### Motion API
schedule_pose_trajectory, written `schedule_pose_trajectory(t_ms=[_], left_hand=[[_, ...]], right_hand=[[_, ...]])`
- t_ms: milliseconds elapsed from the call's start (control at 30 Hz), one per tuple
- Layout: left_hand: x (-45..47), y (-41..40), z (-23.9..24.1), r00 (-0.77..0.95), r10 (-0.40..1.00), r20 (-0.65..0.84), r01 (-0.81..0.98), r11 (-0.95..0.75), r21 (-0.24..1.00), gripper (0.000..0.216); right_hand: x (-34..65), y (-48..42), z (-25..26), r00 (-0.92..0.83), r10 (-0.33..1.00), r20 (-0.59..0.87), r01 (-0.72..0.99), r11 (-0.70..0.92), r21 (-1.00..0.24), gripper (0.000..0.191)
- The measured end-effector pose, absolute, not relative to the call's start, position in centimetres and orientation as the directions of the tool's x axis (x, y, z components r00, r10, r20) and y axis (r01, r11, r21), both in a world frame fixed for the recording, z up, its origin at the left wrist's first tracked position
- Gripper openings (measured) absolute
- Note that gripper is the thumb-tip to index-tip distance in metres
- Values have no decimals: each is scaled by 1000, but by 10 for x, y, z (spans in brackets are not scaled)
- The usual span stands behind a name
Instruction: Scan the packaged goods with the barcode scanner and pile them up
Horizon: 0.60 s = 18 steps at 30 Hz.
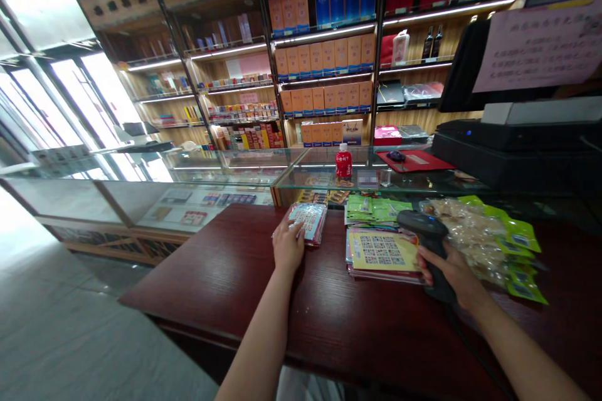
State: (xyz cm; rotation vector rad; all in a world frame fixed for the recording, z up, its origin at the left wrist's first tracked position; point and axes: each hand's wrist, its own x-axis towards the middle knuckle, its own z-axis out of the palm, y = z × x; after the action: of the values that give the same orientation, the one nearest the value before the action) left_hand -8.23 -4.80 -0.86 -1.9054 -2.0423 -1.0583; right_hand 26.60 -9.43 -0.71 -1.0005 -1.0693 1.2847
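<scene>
Scanner, in the head view, is sitting in the right hand, whose fingers are wrapping its handle beside the yellow-topped stack. The left hand is touching the blue-topped stack; whether it is gripping, I cannot tell. Both stacks are lying on the dark red table, green packets lying just behind the yellow one.
</scene>
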Motion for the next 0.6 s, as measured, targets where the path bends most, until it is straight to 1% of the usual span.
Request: schedule_pose_trajectory(t_ms=[67,100,233,367,500,600], left_hand=[[-78,-46,-13,-57,851,521,925,-151,349,32],[-76,-45,-15,-28,863,504,926,-167,338,32],[-76,-42,-20,-29,879,476,934,-145,325,31],[-75,-43,-18,-35,848,530,936,-157,314,32],[-59,-46,-7,29,796,605,929,-244,277,31],[-35,-45,4,116,815,568,896,-332,294,27]], right_hand=[[266,-94,-6,-2,999,53,-230,51,-972,37],[266,-94,-6,0,998,57,-231,55,-971,37],[266,-93,-6,3,998,58,-232,57,-971,39],[267,-93,-5,3,998,57,-248,56,-967,41],[267,-92,-2,7,998,68,-269,67,-961,41],[268,-89,-3,10,997,74,-294,74,-953,39]])
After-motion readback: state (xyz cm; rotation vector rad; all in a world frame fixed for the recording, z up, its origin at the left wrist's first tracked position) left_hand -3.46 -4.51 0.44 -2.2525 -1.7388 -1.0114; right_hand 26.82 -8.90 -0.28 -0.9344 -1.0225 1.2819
